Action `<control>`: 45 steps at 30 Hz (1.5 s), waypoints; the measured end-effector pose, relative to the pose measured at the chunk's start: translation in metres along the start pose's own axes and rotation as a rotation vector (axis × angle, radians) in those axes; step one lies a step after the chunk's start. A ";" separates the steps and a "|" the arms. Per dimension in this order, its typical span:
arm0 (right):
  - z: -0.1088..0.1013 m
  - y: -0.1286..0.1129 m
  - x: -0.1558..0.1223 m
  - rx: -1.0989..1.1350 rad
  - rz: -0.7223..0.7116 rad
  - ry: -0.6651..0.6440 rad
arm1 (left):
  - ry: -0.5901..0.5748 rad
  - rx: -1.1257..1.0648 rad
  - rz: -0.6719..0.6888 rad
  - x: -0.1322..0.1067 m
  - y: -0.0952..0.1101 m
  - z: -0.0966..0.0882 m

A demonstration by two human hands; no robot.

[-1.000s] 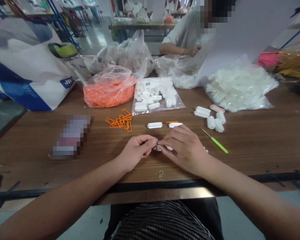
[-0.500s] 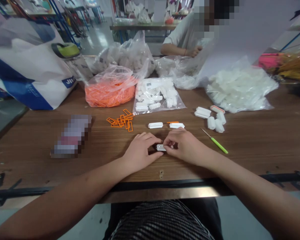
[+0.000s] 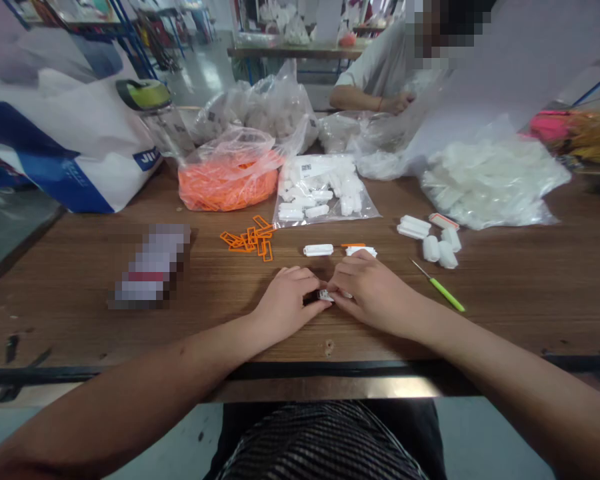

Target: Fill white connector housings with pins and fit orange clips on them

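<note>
Between my two hands lies a small white plastic housing (image 3: 325, 295), mostly covered by fingers. My left hand (image 3: 287, 300) grips its left end between thumb and fingers. My right hand (image 3: 367, 290) is closed on its right part, fingertips pressed against it; whether they also pinch a smaller piece is hidden. Just beyond my hands lie one white housing (image 3: 319, 250) and another white housing (image 3: 361, 252) with an orange frame (image 3: 353, 245) behind it. A heap of orange rectangular frames (image 3: 250, 238) sits to the left.
A green-handled pick (image 3: 447, 295) and several white parts (image 3: 440, 250) lie on the right. Bags of orange frames (image 3: 230, 183), white housings (image 3: 325, 190) and pale parts (image 3: 495, 177) line the back. A phone (image 3: 153, 267) and bottle (image 3: 165, 123) are left. A person (image 3: 365, 90) sits opposite.
My right fingers have closed further over the white housing, hiding more of it. The whole view has shifted slightly, so the table things appear a little farther right.
</note>
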State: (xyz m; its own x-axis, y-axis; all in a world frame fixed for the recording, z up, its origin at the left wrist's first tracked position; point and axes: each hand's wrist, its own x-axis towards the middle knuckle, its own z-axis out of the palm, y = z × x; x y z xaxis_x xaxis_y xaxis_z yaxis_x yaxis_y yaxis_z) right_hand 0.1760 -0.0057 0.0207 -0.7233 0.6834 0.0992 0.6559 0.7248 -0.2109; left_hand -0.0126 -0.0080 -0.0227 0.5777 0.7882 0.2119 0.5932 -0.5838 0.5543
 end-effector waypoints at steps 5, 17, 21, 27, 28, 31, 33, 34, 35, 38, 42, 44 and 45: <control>-0.001 -0.002 -0.001 -0.165 -0.091 -0.003 | 0.013 -0.030 -0.019 0.000 0.002 0.000; 0.009 -0.006 -0.021 -0.099 -0.099 0.185 | 0.062 -0.075 -0.020 0.001 0.002 0.001; 0.010 -0.005 -0.025 -0.013 -0.082 0.266 | 0.064 -0.084 -0.024 0.000 0.003 0.001; 0.019 -0.013 -0.023 -0.225 -0.131 0.264 | 0.054 -0.085 -0.031 0.000 0.001 0.000; 0.020 -0.015 -0.022 -0.269 -0.143 0.264 | 0.051 -0.091 -0.029 0.000 0.001 0.000; 0.017 -0.017 -0.022 -0.271 -0.137 0.256 | 0.047 -0.106 -0.025 0.001 0.000 -0.001; 0.008 -0.010 -0.027 -0.134 -0.050 0.263 | 0.064 -0.111 -0.028 0.001 -0.001 -0.001; 0.002 -0.004 -0.032 -0.045 0.018 0.274 | 0.063 -0.111 -0.030 0.001 -0.001 -0.001; -0.003 0.005 -0.039 0.032 0.108 0.293 | 0.063 -0.111 -0.033 0.001 -0.001 -0.001; -0.018 0.036 -0.062 0.150 0.404 0.236 | 0.053 -0.109 -0.046 0.001 -0.001 -0.002; -0.022 0.066 -0.084 0.249 0.566 -0.036 | 0.034 -0.097 -0.051 0.000 0.000 -0.003; -0.021 0.069 -0.086 0.291 0.575 -0.094 | 0.030 -0.085 -0.050 0.000 0.000 -0.003; -0.020 0.067 -0.085 0.288 0.574 -0.109 | 0.029 -0.081 -0.052 0.000 0.000 -0.003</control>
State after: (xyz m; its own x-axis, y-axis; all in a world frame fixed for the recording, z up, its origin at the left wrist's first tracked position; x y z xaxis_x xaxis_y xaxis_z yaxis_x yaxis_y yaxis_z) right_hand 0.2862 -0.0133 0.0174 -0.3031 0.9312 -0.2026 0.8711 0.1845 -0.4551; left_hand -0.0140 -0.0072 -0.0197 0.5301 0.8231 0.2039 0.5737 -0.5252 0.6285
